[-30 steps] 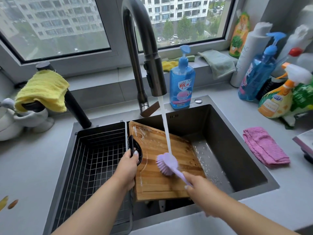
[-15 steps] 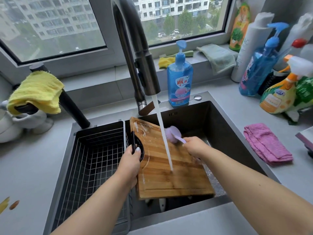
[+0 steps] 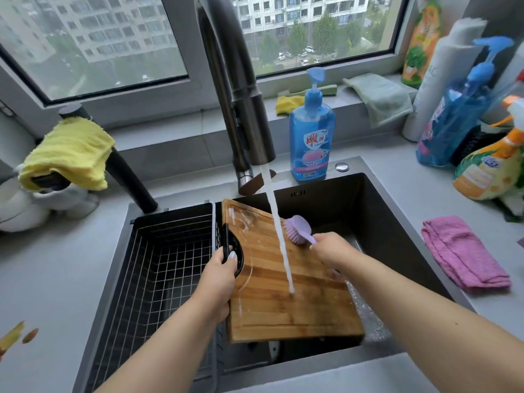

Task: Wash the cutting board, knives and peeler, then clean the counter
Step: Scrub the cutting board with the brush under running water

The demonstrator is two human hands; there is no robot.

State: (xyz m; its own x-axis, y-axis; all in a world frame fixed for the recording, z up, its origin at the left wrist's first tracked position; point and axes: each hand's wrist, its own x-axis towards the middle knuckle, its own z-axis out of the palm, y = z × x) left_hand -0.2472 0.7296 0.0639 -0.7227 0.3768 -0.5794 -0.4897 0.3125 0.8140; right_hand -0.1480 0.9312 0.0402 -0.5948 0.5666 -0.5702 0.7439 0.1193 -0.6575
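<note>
- At the centre of the frame we see the rectangular wooden cutting board (image 3: 286, 290) tilted over the dark metal sink (image 3: 377, 211), its near edge toward the bottom of the frame.
- Our left hand (image 3: 218, 279) grasps the board's black handle ring at its left edge, thumb curled over it.
- Our right hand (image 3: 331, 248) grips the handle of the lilac round-headed dish brush (image 3: 297, 229), whose bristles meet the board's upper right edge.
- A stream of water (image 3: 279, 236) falls from the dark curved tap (image 3: 243, 109) and hits the board's middle.
- Left of the board sits a black wire drainer basket (image 3: 158, 268).
- Behind the sink, upper centre, stands a blue pump bottle of dish soap (image 3: 312, 137).
- At right on the grey counter (image 3: 51, 279) lies a folded pink cloth (image 3: 462, 253); at upper left a yellow cloth (image 3: 71, 154) hangs over a black spout.
</note>
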